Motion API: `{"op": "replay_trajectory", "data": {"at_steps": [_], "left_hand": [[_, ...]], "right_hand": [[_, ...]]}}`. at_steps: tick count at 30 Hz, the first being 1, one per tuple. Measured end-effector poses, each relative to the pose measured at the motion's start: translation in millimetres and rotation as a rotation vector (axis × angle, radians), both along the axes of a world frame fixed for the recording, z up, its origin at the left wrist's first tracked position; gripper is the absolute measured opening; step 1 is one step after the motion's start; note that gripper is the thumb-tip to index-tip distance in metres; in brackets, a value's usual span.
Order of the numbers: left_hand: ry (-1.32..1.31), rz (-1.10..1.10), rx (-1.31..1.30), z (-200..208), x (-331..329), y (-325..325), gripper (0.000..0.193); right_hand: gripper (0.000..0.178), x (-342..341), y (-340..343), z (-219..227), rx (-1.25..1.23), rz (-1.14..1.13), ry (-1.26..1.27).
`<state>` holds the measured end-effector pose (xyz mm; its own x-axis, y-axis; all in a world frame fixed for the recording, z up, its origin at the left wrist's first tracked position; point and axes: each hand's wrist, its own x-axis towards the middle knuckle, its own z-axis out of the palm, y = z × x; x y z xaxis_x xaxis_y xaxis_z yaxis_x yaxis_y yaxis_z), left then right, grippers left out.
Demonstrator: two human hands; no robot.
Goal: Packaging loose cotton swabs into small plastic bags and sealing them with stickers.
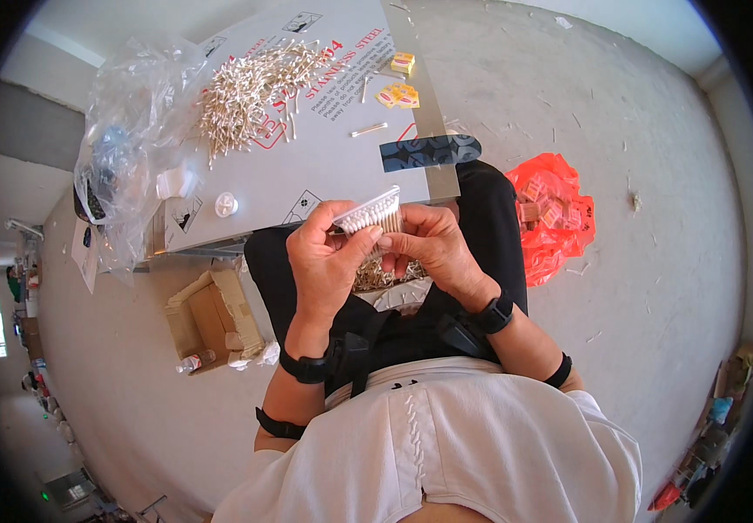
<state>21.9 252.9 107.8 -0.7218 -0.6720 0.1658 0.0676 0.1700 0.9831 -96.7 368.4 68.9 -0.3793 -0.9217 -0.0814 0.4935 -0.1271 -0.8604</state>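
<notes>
Above my lap, both hands hold a small pack of cotton swabs (pixel 373 214) with a white, partly clear edge along its top. Whether the wrapping is a bag or a stiff box, I cannot tell. My left hand (pixel 324 257) grips its left side, thumb across the front. On the right side, my right hand (pixel 437 248) pinches it with thumb and fingers near the swabs' lower ends. Just below the hands, more loose swabs (pixel 379 275) lie in a container between my thighs, mostly hidden. A large heap of cotton swabs (pixel 250 100) sits on the table ahead.
The grey printed table (pixel 263 187) carries a clear plastic bag (pixel 124 148), a round white lid-like piece (pixel 226 205), small yellow cards (pixel 398 96) and a dark patterned strip (pixel 429 152). A cardboard box (pixel 211 318) stands left on the floor; a red bag of packs (pixel 555 218) lies right.
</notes>
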Motion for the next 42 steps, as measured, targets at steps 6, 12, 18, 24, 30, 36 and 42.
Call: {"op": "replay_trajectory", "data": {"at_steps": [6,12,18,24,30,36,42], "left_hand": [[-0.032,-0.002,0.035,1,1,-3,0.025],[0.024,-0.043,0.076,6,2,-1,0.026],[0.083,-0.157,0.001,8,2,-2,0.026],[0.092,-0.161,-0.067,10,1,-1,0.027],[0.136,-0.190,-0.059,9,1,0,0.025],[0.153,-0.198,0.031,10,3,0,0.020],[0.113,-0.183,0.061,14,2,2,0.020]], "right_hand": [[0.014,2,0,6,0.038,-0.004,-0.059],[0.015,-1,-2,-3,-0.009,-0.019,-0.034],[0.019,2,-5,-12,-0.178,-0.139,-0.065],[0.027,1,-4,-11,-0.257,-0.161,-0.039],[0.029,0,-3,-11,-0.248,-0.174,-0.011],[0.028,0,-2,-12,-0.224,-0.160,-0.048],[0.024,1,-2,-13,-0.194,-0.161,-0.060]]}}
